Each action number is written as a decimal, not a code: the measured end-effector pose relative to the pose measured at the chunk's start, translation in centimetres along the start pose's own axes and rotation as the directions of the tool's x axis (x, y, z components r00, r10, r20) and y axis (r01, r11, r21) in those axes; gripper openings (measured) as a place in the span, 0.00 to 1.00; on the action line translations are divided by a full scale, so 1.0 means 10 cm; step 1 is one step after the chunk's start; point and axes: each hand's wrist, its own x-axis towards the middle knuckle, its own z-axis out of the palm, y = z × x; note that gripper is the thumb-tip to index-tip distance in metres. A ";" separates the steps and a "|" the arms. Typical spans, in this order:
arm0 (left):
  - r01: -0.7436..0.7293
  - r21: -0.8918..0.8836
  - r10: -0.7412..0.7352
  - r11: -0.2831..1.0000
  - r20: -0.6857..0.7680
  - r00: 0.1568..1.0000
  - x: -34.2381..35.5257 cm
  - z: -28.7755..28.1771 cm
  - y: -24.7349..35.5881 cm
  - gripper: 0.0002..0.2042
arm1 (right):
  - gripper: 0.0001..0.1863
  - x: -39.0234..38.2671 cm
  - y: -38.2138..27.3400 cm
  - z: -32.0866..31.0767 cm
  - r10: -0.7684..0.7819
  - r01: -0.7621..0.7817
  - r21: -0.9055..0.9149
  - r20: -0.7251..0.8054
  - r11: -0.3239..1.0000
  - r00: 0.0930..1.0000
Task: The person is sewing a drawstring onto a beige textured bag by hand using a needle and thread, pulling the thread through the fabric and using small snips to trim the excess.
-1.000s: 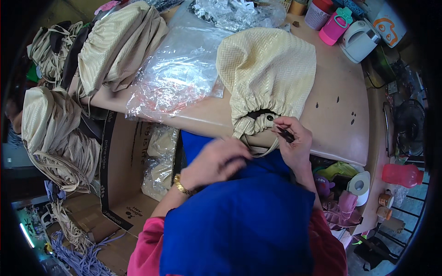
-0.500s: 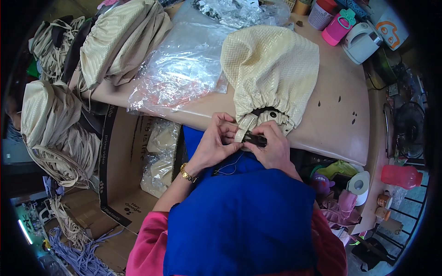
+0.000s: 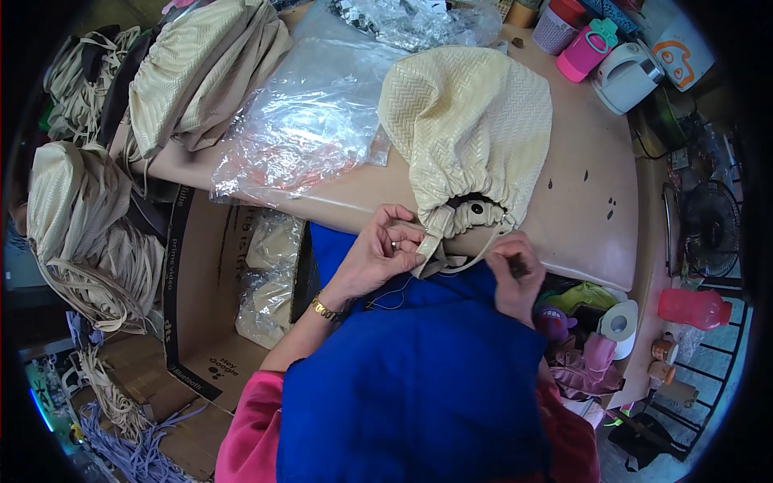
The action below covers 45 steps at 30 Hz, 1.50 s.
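Note:
A cream woven-pattern bag point(image 3: 475, 121) with a gathered mouth lies on the table edge, mouth toward me. A dark round snap button point(image 3: 477, 208) shows inside its opening. My left hand point(image 3: 378, 249) pinches a flat cream strap point(image 3: 431, 241) at the left of the mouth. A thin cream strap point(image 3: 487, 244) loops below the opening, up to a small metal ring at its right. Beside that loop, my right hand point(image 3: 515, 272) is closed with fingers curled together; what it holds, if anything, is hidden. Loose thread point(image 3: 390, 302) hangs under my left hand.
Clear plastic bags point(image 3: 302, 113) lie left of the bag. Several cream bags point(image 3: 88, 217) are piled at the left. An open cardboard box point(image 3: 201, 322) holds plastic-wrapped items. A pink bottle point(image 3: 584, 56) and a white kettle-like appliance point(image 3: 628, 76) stand at the back right.
My right hand has moved right and down, away from the strap end. The small black tool it held at the strap no longer shows. My left hand keeps its pinch.

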 end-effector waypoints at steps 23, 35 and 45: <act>-0.242 0.746 0.342 0.621 0.020 0.939 0.34 0.16 0.40 0.19 | 0.18 1.38 -0.54 0.42 -0.457 0.688 -0.542 0.514 0.482 0.725; -0.146 0.337 0.162 0.930 -0.020 0.987 0.50 -0.20 0.21 0.16 | 0.15 1.33 0.04 0.56 -0.367 0.488 -0.442 0.334 0.752 0.868; -0.126 0.473 0.008 0.872 0.242 0.970 0.43 -0.13 0.46 0.20 | 0.11 1.29 0.19 0.56 -0.360 0.469 -0.349 0.334 0.811 0.871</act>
